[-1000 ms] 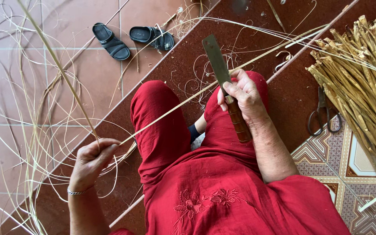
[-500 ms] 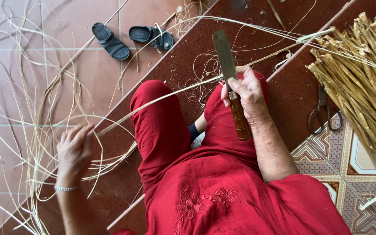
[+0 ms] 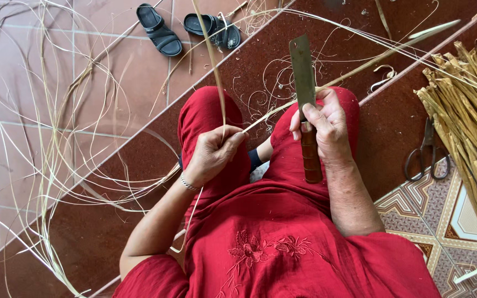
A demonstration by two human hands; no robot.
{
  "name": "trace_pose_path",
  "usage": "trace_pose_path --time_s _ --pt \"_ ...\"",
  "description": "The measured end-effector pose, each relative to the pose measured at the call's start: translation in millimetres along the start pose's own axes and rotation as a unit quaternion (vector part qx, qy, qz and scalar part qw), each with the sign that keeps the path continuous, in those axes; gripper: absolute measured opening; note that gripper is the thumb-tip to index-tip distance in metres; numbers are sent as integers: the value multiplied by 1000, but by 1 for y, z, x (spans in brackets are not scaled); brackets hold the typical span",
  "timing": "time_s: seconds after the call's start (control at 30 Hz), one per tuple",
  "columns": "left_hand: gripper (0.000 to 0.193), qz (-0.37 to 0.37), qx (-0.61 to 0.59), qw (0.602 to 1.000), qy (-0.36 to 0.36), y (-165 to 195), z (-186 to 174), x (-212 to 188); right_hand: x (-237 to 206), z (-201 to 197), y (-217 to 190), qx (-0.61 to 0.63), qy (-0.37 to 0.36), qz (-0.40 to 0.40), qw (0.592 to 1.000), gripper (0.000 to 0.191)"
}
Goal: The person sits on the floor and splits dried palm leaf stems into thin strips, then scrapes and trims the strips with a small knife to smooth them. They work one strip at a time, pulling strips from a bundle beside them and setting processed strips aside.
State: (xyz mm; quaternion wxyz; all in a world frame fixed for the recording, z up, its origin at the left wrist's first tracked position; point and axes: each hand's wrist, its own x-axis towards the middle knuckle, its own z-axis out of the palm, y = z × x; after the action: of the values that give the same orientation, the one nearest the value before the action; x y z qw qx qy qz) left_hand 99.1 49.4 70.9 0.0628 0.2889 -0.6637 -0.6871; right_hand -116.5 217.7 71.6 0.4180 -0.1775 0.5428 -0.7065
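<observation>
the right hand [image 3: 327,124] has its grip wrapped tight around a knife [image 3: 306,105] with a brown wooden handle, the flat, dull blade pointing away from the body, upright above the right knee. the left hand [image 3: 212,154] pinches a pale cane strip [image 3: 216,66] between thumb and fingers over the left knee; the strip rises from the fingers toward the top of the view. a second, thicker cane [image 3: 371,60] runs from between the hands out to the upper right, passing the blade. both knees are in red cloth.

on the dark red step lie curled shavings [image 3: 266,88]. a bundle of dry stalks [image 3: 470,116] stands at the right, with scissors [image 3: 426,154] just beside it on the floor. two dark sandals [image 3: 186,27] lie at the top. loose pale strips [image 3: 45,143] sprawl over the tiles on the left.

no packages, labels or signs show.
</observation>
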Motion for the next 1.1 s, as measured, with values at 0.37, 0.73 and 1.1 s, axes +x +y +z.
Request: trace_pose_path --time_s 0.37,0.73,1.1 --pt "15 88 20 995 35 -13 1 6 -29 25 -2 -21 -164 60 985 79" --pt "14 52 7 997 55 -6 -1 -3 -10 -1 19 -210 -13 -164 964 49" --pt "14 25 34 996 77 -11 -9 6 -21 -76 -40 -55 297 -192 934 63"
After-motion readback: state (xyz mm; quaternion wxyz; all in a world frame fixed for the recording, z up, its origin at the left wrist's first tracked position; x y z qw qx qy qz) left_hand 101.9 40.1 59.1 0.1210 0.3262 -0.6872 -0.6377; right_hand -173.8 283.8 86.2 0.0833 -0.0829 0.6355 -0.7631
